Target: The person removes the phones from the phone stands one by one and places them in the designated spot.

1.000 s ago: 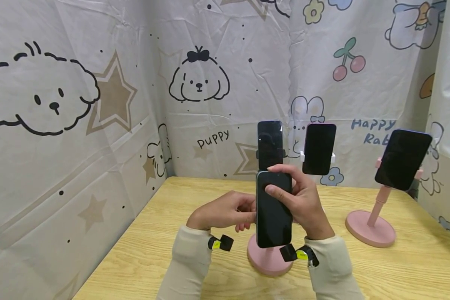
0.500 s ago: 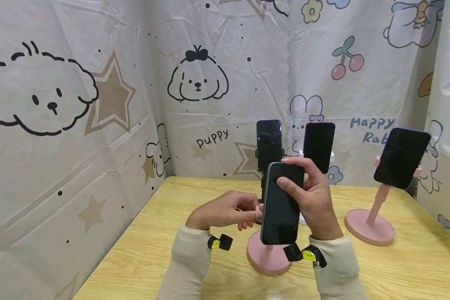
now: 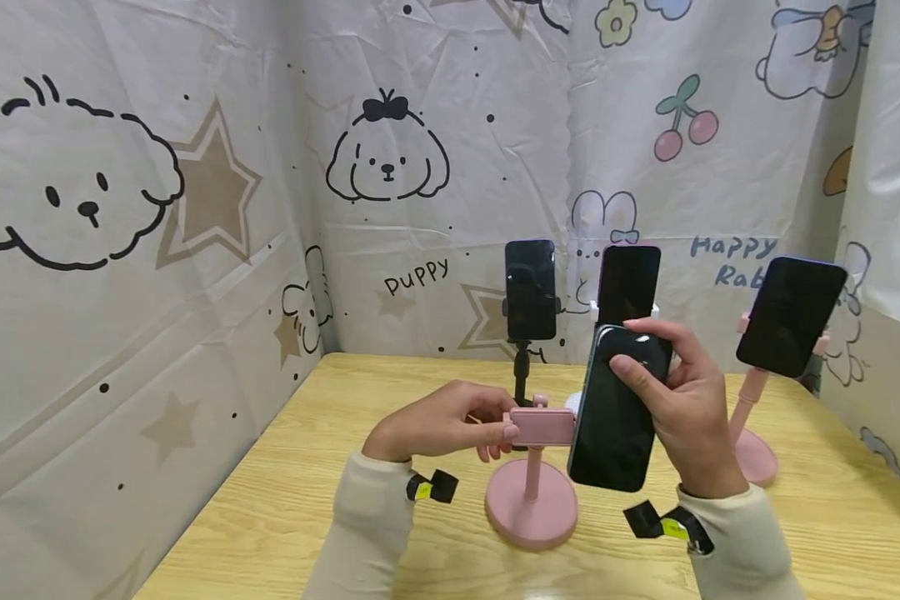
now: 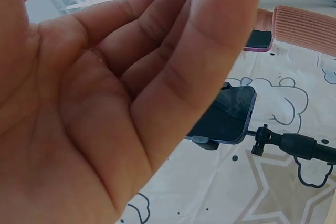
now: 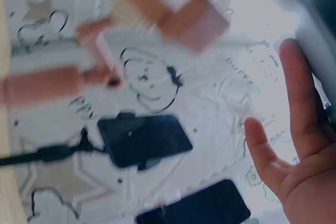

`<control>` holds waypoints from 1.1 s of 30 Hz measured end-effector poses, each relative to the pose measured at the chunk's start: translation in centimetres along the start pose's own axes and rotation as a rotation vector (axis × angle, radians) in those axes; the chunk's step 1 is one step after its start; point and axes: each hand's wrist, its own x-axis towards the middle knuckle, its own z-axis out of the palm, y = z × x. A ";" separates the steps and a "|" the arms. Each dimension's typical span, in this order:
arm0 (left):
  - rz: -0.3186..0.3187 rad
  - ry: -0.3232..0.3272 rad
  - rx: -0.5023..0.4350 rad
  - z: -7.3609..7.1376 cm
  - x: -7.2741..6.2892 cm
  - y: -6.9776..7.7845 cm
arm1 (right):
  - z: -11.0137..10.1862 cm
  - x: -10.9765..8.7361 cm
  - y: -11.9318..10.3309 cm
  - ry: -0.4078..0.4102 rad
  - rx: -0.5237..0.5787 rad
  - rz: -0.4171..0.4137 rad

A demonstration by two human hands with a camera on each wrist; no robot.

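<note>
Phone (image 3: pixel 613 442), dark-faced and slightly tilted, is clamped between thumb and fingers of your right grip (image 3: pixel 686 408). To that grip's left, your left grip (image 3: pixel 446 421) pinches the left end of a pink holder (image 3: pixel 542 427) on a round-based stand (image 3: pixel 532 508); whether phone and holder touch, you cannot tell. Beyond both grips, a second phone (image 3: pixel 531 290) and third phone (image 3: pixel 630 283) are mounted, with a fourth phone (image 3: pixel 791 317) farther right.

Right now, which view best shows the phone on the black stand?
Head: the phone is upright and unobstructed. Left wrist shows it partly behind the left hand; right wrist shows it whole but blurred and sideways.
</note>
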 end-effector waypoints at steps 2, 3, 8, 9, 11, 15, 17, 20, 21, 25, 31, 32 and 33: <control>0.002 0.003 -0.003 0.1 0.0 0.0 | -1.1 -0.2 0.3 -0.002 -0.008 0.004; 0.002 0.004 -0.005 0.1 0.0 0.0 | -1.6 -0.4 0.5 -0.007 -0.006 0.003; 0.001 -0.003 -0.028 0.1 0.1 -0.1 | -4.0 -1.2 1.7 -0.040 -0.059 0.061; 0.001 -0.005 -0.032 0.0 0.1 -0.1 | -4.4 -1.4 1.9 -0.040 -0.089 0.086; 0.001 -0.009 -0.038 0.0 0.1 -0.1 | -5.3 -1.9 2.5 -0.033 -0.166 0.150; -0.001 -0.013 -0.051 0.0 0.1 -0.2 | -7.0 -2.9 3.9 -0.011 -0.322 0.274; -0.003 -0.017 -0.061 0.1 0.2 -0.3 | -8.0 -3.4 4.6 -0.014 -0.412 0.324; -0.006 -0.022 -0.072 0.2 0.1 -0.3 | -9.4 -4.1 5.6 -0.035 -0.572 0.387; -0.007 -0.024 -0.071 0.2 0.1 -0.4 | -9.8 -4.3 5.8 -0.046 -0.624 0.407; -0.007 -0.024 -0.081 0.2 0.1 -0.5 | -11.4 -4.9 6.6 -0.105 -0.706 0.517; -0.001 -0.034 -0.088 0.1 0.4 -0.7 | -13.2 -5.8 7.5 -0.200 -0.727 0.685; -0.001 -0.036 -0.085 0.2 0.4 -0.7 | -13.5 -6.0 7.8 -0.214 -0.733 0.681; 0.000 -0.037 -0.084 0.2 0.4 -0.7 | -13.7 -6.2 8.1 -0.225 -0.741 0.675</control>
